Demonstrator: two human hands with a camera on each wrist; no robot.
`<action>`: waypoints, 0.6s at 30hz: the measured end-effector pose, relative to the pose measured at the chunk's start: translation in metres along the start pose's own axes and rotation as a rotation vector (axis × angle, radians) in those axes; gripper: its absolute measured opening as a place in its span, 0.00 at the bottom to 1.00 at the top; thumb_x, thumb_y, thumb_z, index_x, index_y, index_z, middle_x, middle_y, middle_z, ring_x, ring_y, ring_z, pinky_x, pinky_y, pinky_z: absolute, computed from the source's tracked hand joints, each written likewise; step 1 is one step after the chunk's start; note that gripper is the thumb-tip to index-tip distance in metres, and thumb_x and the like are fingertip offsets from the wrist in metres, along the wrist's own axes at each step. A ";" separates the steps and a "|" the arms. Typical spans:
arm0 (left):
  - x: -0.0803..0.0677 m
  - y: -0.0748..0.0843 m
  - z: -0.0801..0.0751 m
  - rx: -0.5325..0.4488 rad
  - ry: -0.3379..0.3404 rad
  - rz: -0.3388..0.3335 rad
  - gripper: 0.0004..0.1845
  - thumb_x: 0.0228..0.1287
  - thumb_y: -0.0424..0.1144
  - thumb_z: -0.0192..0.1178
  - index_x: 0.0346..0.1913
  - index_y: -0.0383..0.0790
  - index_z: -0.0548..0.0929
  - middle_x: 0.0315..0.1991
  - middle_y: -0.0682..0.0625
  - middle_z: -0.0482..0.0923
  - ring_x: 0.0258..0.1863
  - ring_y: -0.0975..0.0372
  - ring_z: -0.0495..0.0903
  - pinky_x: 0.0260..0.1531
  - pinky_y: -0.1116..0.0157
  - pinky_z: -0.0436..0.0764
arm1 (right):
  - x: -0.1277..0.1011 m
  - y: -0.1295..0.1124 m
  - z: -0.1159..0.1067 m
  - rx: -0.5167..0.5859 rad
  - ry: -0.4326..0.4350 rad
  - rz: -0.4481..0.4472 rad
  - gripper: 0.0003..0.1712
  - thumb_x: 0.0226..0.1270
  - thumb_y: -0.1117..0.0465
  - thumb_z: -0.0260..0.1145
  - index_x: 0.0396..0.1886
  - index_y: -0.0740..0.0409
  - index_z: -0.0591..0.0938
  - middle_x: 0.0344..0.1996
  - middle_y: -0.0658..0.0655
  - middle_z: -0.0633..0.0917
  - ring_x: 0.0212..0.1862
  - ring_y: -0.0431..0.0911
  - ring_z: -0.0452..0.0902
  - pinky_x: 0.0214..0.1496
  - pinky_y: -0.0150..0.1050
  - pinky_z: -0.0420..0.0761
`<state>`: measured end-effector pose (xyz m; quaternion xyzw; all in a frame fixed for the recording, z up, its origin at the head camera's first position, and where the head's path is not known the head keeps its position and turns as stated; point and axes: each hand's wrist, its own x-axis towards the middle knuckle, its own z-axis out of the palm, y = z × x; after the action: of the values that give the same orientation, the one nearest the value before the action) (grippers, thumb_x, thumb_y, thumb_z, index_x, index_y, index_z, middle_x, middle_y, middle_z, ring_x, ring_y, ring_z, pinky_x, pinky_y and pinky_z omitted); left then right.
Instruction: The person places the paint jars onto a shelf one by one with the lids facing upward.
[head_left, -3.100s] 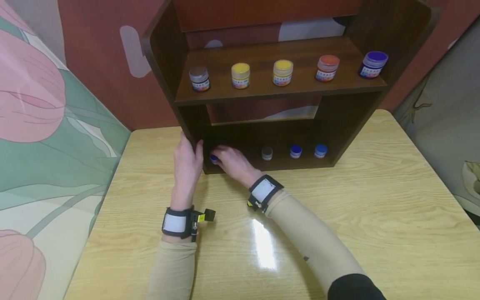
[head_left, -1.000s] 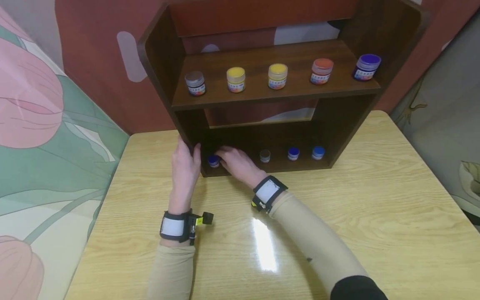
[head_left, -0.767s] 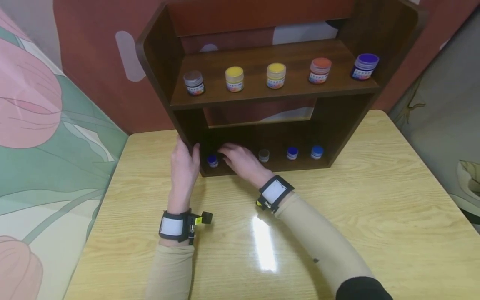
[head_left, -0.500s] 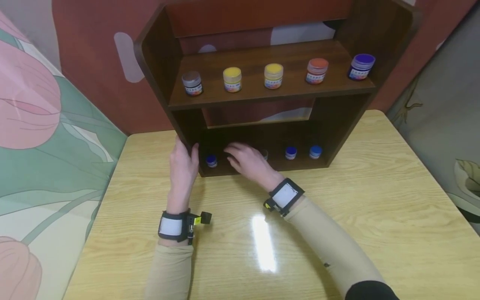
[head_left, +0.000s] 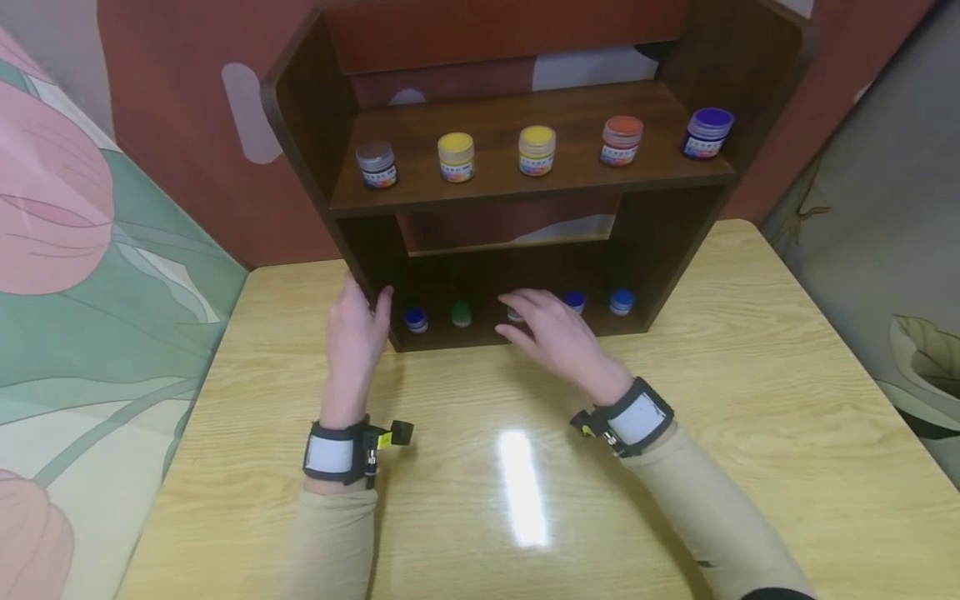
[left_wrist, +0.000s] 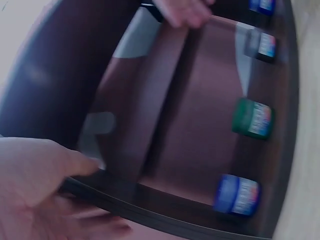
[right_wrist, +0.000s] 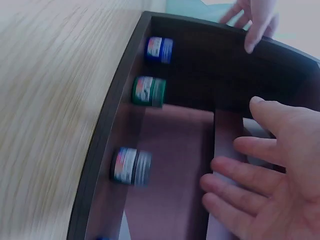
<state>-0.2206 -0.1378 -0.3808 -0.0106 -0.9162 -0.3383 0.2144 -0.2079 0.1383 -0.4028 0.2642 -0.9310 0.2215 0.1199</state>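
My hands at the bottom shelf of the paint-jar rack

Head view: my left hand (head_left: 352, 329) grips the shelf unit's (head_left: 315, 150) left side panel; my right hand (head_left: 558, 333) hovers with fingers spread and empty over the grey jar (head_left: 514, 314), right of the green jar (head_left: 461, 313) and dark blue jar (head_left: 416, 319).
Left wrist view: my thumb hooks the panel edge; blur smears the labels, so a careless reach could knock the green jar (left_wrist: 251, 118) over.
Right wrist view: my fingers (right_wrist: 240, 172) are relaxed, holding nothing; the grey jar (right_wrist: 131, 166) is probably upright, and the jars further right are cut off.
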 end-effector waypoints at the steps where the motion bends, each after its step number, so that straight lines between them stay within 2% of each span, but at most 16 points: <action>1: 0.000 0.001 -0.003 0.018 -0.031 -0.017 0.24 0.72 0.43 0.58 0.62 0.29 0.72 0.54 0.32 0.82 0.53 0.39 0.82 0.51 0.43 0.82 | -0.004 0.002 -0.003 -0.002 0.002 0.008 0.29 0.71 0.48 0.65 0.64 0.59 0.78 0.61 0.62 0.81 0.64 0.57 0.77 0.66 0.52 0.78; 7: -0.007 0.011 -0.032 0.185 -0.320 -0.142 0.29 0.75 0.50 0.52 0.62 0.26 0.74 0.59 0.30 0.79 0.58 0.39 0.80 0.54 0.44 0.81 | -0.024 0.010 -0.016 -0.042 -0.003 0.062 0.33 0.70 0.44 0.64 0.66 0.59 0.76 0.62 0.64 0.80 0.64 0.60 0.76 0.65 0.55 0.78; 10: -0.011 0.020 -0.046 0.263 -0.432 -0.162 0.31 0.76 0.54 0.50 0.62 0.26 0.75 0.54 0.32 0.83 0.52 0.41 0.83 0.46 0.49 0.84 | -0.033 0.014 -0.022 -0.062 -0.026 0.090 0.37 0.70 0.42 0.64 0.69 0.60 0.73 0.65 0.65 0.77 0.66 0.61 0.73 0.69 0.56 0.74; 12: -0.014 0.026 -0.053 0.317 -0.491 -0.144 0.30 0.75 0.55 0.50 0.61 0.30 0.77 0.48 0.35 0.86 0.44 0.45 0.85 0.39 0.53 0.84 | -0.039 0.017 -0.025 -0.082 -0.036 0.092 0.39 0.69 0.41 0.64 0.70 0.61 0.71 0.67 0.66 0.75 0.68 0.62 0.71 0.71 0.57 0.72; 14: -0.018 0.033 -0.055 0.365 -0.572 -0.095 0.30 0.75 0.57 0.50 0.62 0.33 0.77 0.45 0.37 0.87 0.40 0.48 0.85 0.36 0.56 0.83 | -0.044 0.021 -0.026 -0.102 -0.027 0.073 0.41 0.69 0.40 0.64 0.71 0.62 0.70 0.68 0.68 0.74 0.69 0.64 0.70 0.72 0.59 0.69; 15: -0.019 0.037 -0.055 0.375 -0.619 -0.066 0.30 0.75 0.58 0.51 0.64 0.35 0.76 0.43 0.39 0.87 0.39 0.50 0.84 0.37 0.56 0.83 | -0.047 0.023 -0.027 -0.114 -0.017 0.061 0.42 0.68 0.39 0.64 0.71 0.63 0.69 0.68 0.69 0.73 0.69 0.65 0.69 0.73 0.59 0.68; 16: -0.020 0.041 -0.053 0.371 -0.661 -0.032 0.31 0.74 0.58 0.51 0.66 0.36 0.75 0.45 0.39 0.86 0.41 0.51 0.84 0.40 0.56 0.84 | -0.050 0.025 -0.027 -0.122 -0.008 0.052 0.43 0.68 0.38 0.64 0.72 0.63 0.69 0.68 0.70 0.73 0.70 0.65 0.68 0.73 0.60 0.68; 18: -0.023 0.049 -0.045 0.334 -0.722 0.036 0.33 0.74 0.58 0.51 0.71 0.38 0.70 0.55 0.39 0.84 0.52 0.50 0.84 0.53 0.52 0.83 | -0.054 0.028 -0.027 -0.143 -0.005 0.044 0.45 0.68 0.37 0.63 0.72 0.63 0.68 0.69 0.71 0.71 0.71 0.67 0.66 0.74 0.61 0.66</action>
<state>-0.1739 -0.1252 -0.3293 -0.1098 -0.9748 -0.1553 -0.1170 -0.1751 0.1965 -0.4072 0.2351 -0.9503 0.1562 0.1312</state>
